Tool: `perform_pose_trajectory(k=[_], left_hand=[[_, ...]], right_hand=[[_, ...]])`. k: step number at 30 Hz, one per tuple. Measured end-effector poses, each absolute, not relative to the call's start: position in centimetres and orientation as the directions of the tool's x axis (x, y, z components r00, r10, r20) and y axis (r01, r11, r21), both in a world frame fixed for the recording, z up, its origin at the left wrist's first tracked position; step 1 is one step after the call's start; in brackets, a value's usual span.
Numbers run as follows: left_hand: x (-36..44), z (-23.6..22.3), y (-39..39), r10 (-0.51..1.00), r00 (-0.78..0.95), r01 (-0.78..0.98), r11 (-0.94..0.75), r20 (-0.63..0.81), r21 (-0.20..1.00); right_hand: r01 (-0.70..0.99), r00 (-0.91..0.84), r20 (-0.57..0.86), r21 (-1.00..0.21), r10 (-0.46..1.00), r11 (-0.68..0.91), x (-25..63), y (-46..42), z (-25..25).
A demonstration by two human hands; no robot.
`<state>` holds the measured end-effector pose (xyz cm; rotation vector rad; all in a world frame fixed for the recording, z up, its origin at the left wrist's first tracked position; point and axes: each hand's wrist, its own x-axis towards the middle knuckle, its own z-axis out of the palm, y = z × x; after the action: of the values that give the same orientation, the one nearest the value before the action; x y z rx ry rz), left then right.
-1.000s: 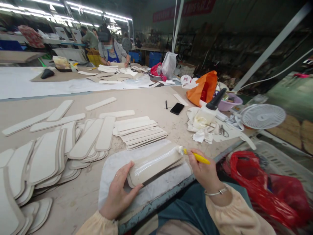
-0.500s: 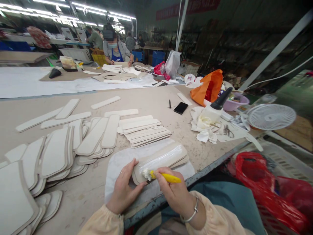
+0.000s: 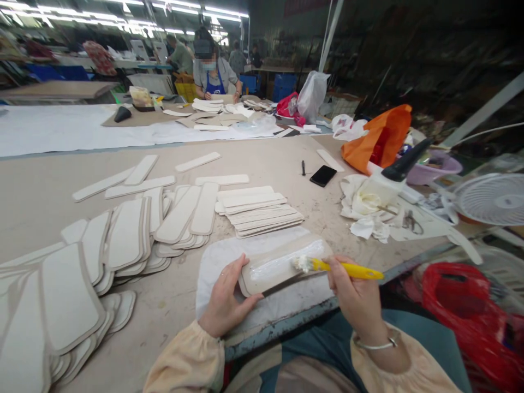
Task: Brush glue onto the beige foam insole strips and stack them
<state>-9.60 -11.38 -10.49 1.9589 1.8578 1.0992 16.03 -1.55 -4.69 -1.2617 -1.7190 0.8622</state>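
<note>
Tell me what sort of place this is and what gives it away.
Probably a factory workshop: rows of tube lights run overhead, a co-worker in a blue apron works at the far table, and similarly shaped pale panels lie in piles.

black phone (image 3: 323, 176), orange bag (image 3: 380, 139) near purple basin (image 3: 444, 172), white fan (image 3: 493, 200)

Your yellow-handled brush (image 3: 356, 271), bristles (image 3: 302, 264) caked white, meets your pale round-cornered panel (image 3: 275, 267), slanting up rightward at lower centre, streaked glossy white.
</note>
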Motion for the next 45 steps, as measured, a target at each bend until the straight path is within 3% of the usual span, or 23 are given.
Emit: perform_pose_trajectory(k=[3, 7, 13, 19, 24, 34, 39, 42, 45], left_hand=[[-9.7, -10.5, -11.5, 0.928, -0.077, 0.754, -0.185, 0.364, 0.63], [-9.6, -10.6, -11.5, 0.928, -0.088, 0.757, -0.173, 0.361, 0.63], [-9.5, -10.4, -11.3, 0.927, -0.081, 0.753, -0.183, 0.366, 0.631], [-9.6, -10.4, -11.5, 0.935, -0.099, 0.744, -0.158, 0.341, 0.649], [-9.5, -10.4, -11.4, 0.934, -0.104, 0.755, -0.149, 0.341, 0.639], [-9.6, -10.6, -11.2, 0.917, -0.084, 0.801, -0.171, 0.39, 0.574], [-9.8, -10.9, -11.1, 0.907, -0.084, 0.815, -0.176, 0.413, 0.552], [-9.8, -10.9, -11.1, 0.909, -0.084, 0.822, -0.169, 0.409, 0.543], [-9.8, -10.8, -11.2, 0.913, -0.095, 0.825, -0.151, 0.396, 0.545]], right_hand=[[0.196, -0.32, 0.102, -0.966, 0.942, 0.171, 13.3, -3.6, -5.2], [0.151, -0.459, 0.041, -0.981, 0.888, 0.123, 10.7, -4.4, -5.8], [0.291, -0.348, 0.073, -0.939, 0.935, 0.182, 13.3, -1.9, -5.0], [0.128, -0.398, 0.011, -0.989, 0.917, 0.068, 11.5, -2.7, -4.6], [0.127, -0.429, 0.011, -0.989, 0.903, 0.073, 9.0, -2.8, -5.8], [0.489, -0.15, 0.221, -0.831, 0.964, 0.267, 16.0, 2.5, -4.9], [0.534, -0.055, 0.379, -0.771, 0.924, 0.348, 18.7, 3.2, -5.2], [0.57, -0.106, 0.465, -0.696, 0.879, 0.437, 18.7, 2.9, -6.0], [0.562, -0.286, 0.56, -0.56, 0.778, 0.609, 17.7, 2.2, -6.6]])
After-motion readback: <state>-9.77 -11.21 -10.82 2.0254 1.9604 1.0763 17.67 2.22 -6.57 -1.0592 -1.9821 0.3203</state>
